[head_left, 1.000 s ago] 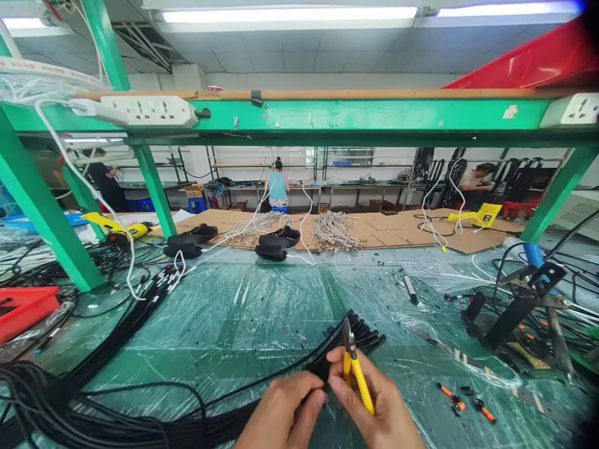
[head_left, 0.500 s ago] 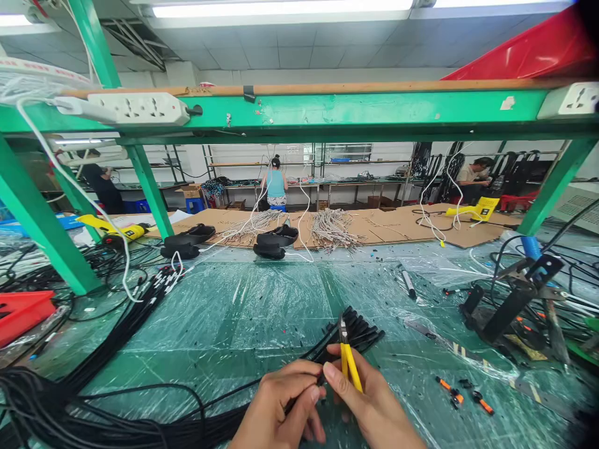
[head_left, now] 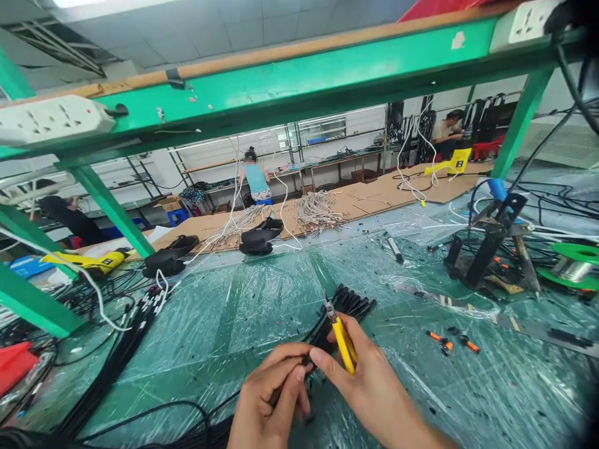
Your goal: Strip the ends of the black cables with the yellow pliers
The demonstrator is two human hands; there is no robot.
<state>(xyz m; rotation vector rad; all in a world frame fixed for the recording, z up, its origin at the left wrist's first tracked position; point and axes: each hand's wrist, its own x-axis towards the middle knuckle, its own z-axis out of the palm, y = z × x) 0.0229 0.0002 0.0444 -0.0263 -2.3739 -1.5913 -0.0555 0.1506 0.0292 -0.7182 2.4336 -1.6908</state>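
My left hand [head_left: 276,390] is closed, thumb and fingers pinching a thin black cable [head_left: 306,360] near its end. Close against it, my right hand [head_left: 362,365] grips yellow-handled wire cutters [head_left: 345,343] in its palm, their metal jaws pointing up and away. The right thumb reaches to the same cable end, beside the left fingertips. Just beyond my fingers lies a bundle of black cable ends [head_left: 353,304] on the plastic-covered green tabletop [head_left: 262,299]. More black cables [head_left: 110,355] run across the left side. The fingers partly hide the pinched cable end.
Small orange-and-black pieces [head_left: 440,338] lie on the right, near a black metal stand [head_left: 489,243] and a green wire spool [head_left: 575,265]. A marker [head_left: 394,248] rests farther back. Cardboard [head_left: 365,198] with grey wires spans the back under a green frame [head_left: 281,78]. Other people sit beyond.
The view has tilted and turned to the right, bringing the wire spool into sight. Both hands stay together at the cable; the cutters now lean more to the left.
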